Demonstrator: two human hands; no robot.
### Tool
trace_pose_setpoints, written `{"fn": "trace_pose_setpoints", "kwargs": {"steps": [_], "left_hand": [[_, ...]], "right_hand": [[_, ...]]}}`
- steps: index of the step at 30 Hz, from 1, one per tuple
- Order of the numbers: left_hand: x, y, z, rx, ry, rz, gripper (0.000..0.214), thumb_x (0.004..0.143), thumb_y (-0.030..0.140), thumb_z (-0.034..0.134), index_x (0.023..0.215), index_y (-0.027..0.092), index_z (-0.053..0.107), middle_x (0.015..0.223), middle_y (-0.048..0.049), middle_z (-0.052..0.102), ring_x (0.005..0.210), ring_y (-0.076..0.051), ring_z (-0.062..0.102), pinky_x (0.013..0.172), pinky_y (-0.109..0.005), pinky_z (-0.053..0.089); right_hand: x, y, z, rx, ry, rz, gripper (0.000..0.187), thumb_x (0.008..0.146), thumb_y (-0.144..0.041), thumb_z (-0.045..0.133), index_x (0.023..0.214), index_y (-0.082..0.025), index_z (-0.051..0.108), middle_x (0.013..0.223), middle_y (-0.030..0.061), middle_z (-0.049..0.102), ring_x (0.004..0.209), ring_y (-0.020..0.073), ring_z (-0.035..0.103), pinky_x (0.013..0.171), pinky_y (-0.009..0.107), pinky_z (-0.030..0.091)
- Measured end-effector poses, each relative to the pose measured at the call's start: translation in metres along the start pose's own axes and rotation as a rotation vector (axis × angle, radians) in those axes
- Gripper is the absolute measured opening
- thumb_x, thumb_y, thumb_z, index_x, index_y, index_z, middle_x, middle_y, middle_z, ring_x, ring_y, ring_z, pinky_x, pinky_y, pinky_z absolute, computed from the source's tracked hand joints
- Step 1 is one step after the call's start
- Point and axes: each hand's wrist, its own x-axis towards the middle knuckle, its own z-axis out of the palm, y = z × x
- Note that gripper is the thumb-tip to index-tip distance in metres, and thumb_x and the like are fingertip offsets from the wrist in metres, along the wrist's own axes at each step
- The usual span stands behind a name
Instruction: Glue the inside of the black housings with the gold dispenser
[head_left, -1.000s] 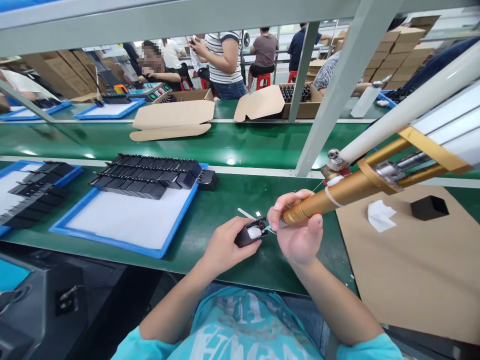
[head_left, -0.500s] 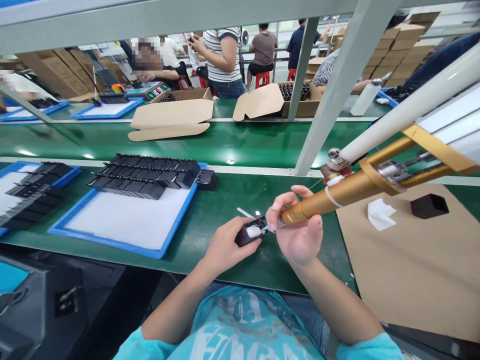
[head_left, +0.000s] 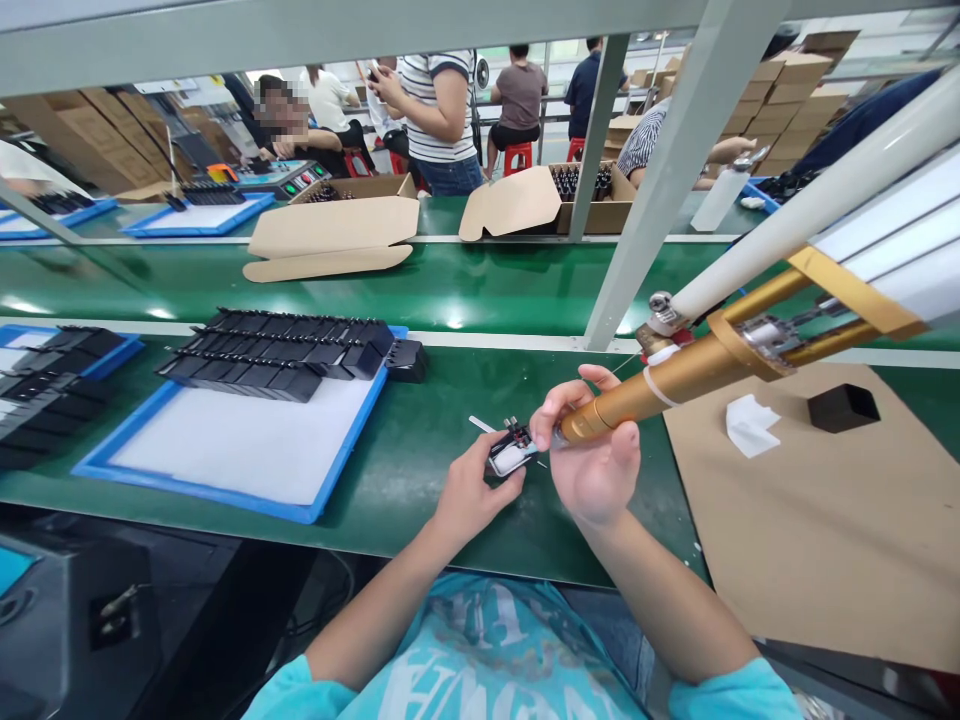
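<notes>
My left hand [head_left: 469, 492] grips a small black part [head_left: 511, 452] with a white patch on its face, held just above the green bench top [head_left: 420, 440]. My right hand [head_left: 592, 455] is wrapped round the front end of a long gold dispensing gun [head_left: 675, 378], whose fine tip touches the part. The gun's body runs up and to the right, with white tubes [head_left: 817, 210] beside it. A thin white strip [head_left: 480, 424] lies on the bench just behind the part.
A blue-framed white tray [head_left: 247, 440] holds rows of black parts [head_left: 277, 352] at left. A brown cardboard sheet [head_left: 817, 520] at right carries a white wipe [head_left: 750, 424] and a black box [head_left: 838, 407]. Grey frame posts [head_left: 660, 180] rise ahead. Open cartons and other people sit across the conveyor.
My left hand has tilted the black part so its white face shows more. The view has shifted slightly; the gun tip stays at the part.
</notes>
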Motion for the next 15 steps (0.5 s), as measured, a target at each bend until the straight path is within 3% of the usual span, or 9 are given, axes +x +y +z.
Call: {"fn": "trace_pose_setpoints", "kwargs": {"steps": [6, 15], "left_hand": [[0.0, -0.008, 0.01, 0.009, 0.01, 0.016, 0.036, 0.08, 0.026, 0.064, 0.114, 0.018, 0.057, 0.098, -0.0044, 0.073, 0.075, -0.016, 0.069, 0.069, -0.026, 0.057], [0.001, 0.008, 0.018, 0.008, 0.063, 0.087, 0.039, 0.077, 0.03, 0.069, 0.113, 0.019, 0.058, 0.096, -0.0047, 0.073, 0.076, -0.017, 0.07, 0.071, -0.028, 0.058]], "right_hand": [[-0.001, 0.001, 0.0, -0.003, -0.032, -0.018, 0.041, 0.087, -0.058, 0.045, 0.114, -0.029, 0.052, 0.084, -0.0007, 0.061, 0.058, 0.0124, 0.055, 0.06, 0.032, 0.046], [-0.003, 0.0, -0.001, -0.161, -0.1, -0.044, 0.045, 0.088, -0.062, 0.043, 0.118, -0.028, 0.048, 0.097, 0.0036, 0.062, 0.081, 0.0183, 0.06, 0.08, 0.04, 0.05]]}}
